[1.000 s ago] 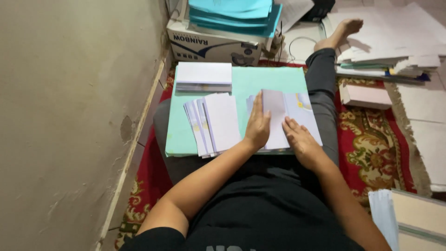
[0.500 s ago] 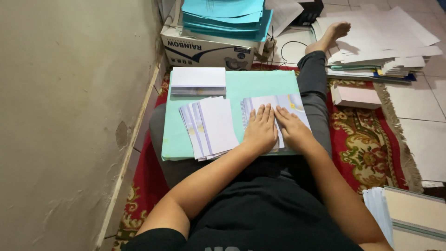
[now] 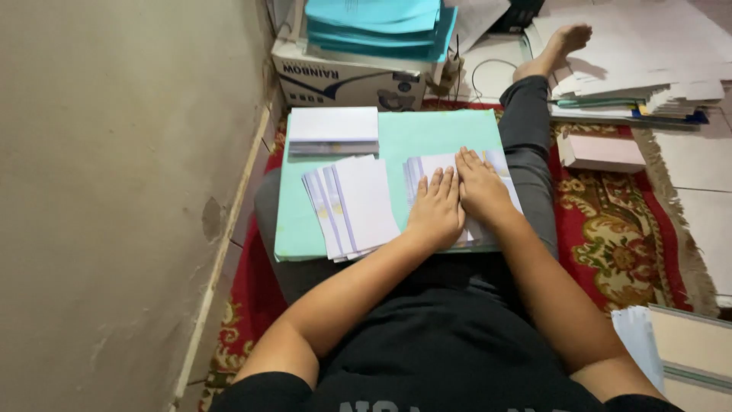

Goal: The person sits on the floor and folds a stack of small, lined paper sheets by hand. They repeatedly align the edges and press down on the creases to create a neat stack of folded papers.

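1. Left hand [image 3: 436, 211] and right hand [image 3: 480, 191] lie flat, fingers extended, gripping nothing, pressing a white paper stack [image 3: 427, 169] beneath the fingertips.
2. Step appears to be flattening; next likely needs lifting both palms.
3. Fanned sheets [image 3: 352, 204] lie left of the fingers on a green board [image 3: 427, 133].

Single view, head-worn camera. Looks steeply down and forward over wearer's own chest and lap. Close range: forearms fill lower frame, hands [image 3: 457, 202] near centre on green surface [image 3: 305, 221]. Wall [image 3: 114, 191] takes left third; rug [image 3: 610, 229], floor and outstretched foot [image 3: 568, 38] lie farther off at right and top.
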